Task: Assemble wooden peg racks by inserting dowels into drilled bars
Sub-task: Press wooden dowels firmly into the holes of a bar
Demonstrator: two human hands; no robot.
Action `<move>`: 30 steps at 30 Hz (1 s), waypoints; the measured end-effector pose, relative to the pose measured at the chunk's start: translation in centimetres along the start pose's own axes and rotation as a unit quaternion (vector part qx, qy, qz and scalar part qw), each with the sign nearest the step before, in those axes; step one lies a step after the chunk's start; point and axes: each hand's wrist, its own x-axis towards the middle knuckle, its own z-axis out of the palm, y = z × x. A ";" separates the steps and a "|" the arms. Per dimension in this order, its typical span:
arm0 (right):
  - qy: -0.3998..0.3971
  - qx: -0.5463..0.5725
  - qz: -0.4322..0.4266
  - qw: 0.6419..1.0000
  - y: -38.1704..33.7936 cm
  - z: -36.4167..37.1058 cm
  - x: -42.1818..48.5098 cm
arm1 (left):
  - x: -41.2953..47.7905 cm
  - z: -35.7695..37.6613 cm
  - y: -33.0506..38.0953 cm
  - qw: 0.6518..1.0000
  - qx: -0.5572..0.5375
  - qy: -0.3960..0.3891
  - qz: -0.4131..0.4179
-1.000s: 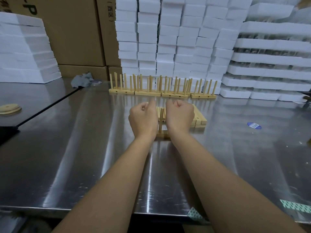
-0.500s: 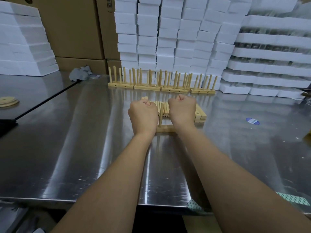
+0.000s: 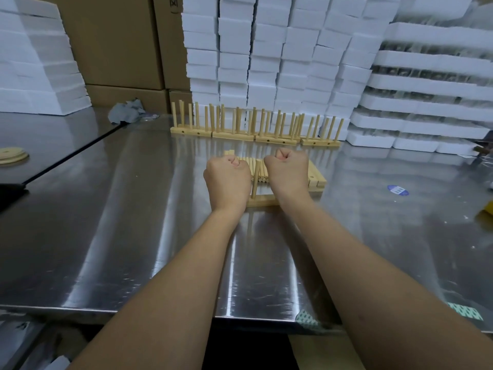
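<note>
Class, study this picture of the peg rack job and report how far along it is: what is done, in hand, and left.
Done: four finished racks stand in a row at the back of the table. In hand: the left hand and right hand are fisted over a bar with one dowel upright between them; their grip is hidden. Left: loose dowels and spare bars lie behind the hands.

My left hand and right hand are fists; whether anything sits inside them is hidden. They cover both ends of the bar and part of the loose dowels behind.
</note>
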 end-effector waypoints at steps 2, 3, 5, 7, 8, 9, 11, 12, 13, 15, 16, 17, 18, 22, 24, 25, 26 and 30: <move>0.001 0.001 -0.006 1.000 0.2 0.0 0.1 | 0.0 0.0 0.0 1.000 0.004 -0.001 0.006; 0.004 -0.003 -0.009 1.000 0.2 0.0 0.1 | 0.0 -0.1 0.0 1.000 0.004 -0.001 0.007; 0.005 0.013 -0.005 1.000 0.2 0.1 0.0 | 0.0 -0.1 0.1 1.000 -0.001 -0.006 0.002; 0.004 0.025 0.000 1.000 0.2 0.0 0.0 | 0.0 0.0 -0.1 1.000 -0.001 -0.012 0.005; 0.002 0.025 -0.002 1.000 0.3 -0.1 0.0 | 0.1 -0.1 -0.2 1.000 0.003 -0.011 0.007; 0.003 0.027 -0.003 1.000 0.3 0.0 0.0 | 0.1 -0.2 -0.3 1.000 0.006 -0.011 0.007; 0.010 0.031 -0.005 0.999 0.4 -0.1 -0.1 | 0.2 -0.1 -0.3 1.000 0.009 -0.017 0.004; 0.012 0.030 -0.007 0.999 0.3 -0.1 -0.1 | 0.3 -0.1 -0.3 1.000 0.013 -0.019 0.001; 0.012 0.027 -0.008 1.000 0.3 0.0 -0.1 | 0.3 -0.2 -0.3 1.000 0.016 -0.020 -0.001; 0.014 0.023 -0.007 1.000 0.4 0.0 -0.1 | 0.2 -0.2 -0.4 1.000 0.019 -0.024 0.001; 0.014 0.022 -0.006 1.000 0.5 0.1 -0.1 | 0.2 -0.3 -0.4 1.000 0.019 -0.021 0.002; 0.017 0.023 -0.003 1.000 0.5 0.0 0.0 | 0.1 -0.3 -0.5 1.000 0.018 -0.021 0.004; 0.018 0.022 -0.001 1.000 0.5 0.0 0.0 | 0.1 -0.2 -0.4 1.000 0.015 -0.018 0.006; -0.012 0.008 0.001 1.000 0.2 -0.4 -0.2 | 0.0 -0.2 -0.3 1.000 0.013 -0.008 0.009; -0.036 0.010 0.010 0.999 -0.1 -1.1 -0.3 | 0.1 -0.2 -0.3 1.000 0.005 -0.011 0.001; -0.053 0.016 0.025 0.998 -0.2 -1.4 -0.3 | 0.1 -0.2 -0.3 1.000 0.003 -0.011 -0.002; -0.069 0.031 0.048 0.996 -0.5 -1.6 -0.3 | 0.1 -0.3 -0.3 1.000 0.002 -0.011 -0.003; -0.055 0.102 0.139 0.984 -0.9 -1.3 -0.5 | 0.1 -0.1 -0.5 1.000 0.003 -0.003 -0.007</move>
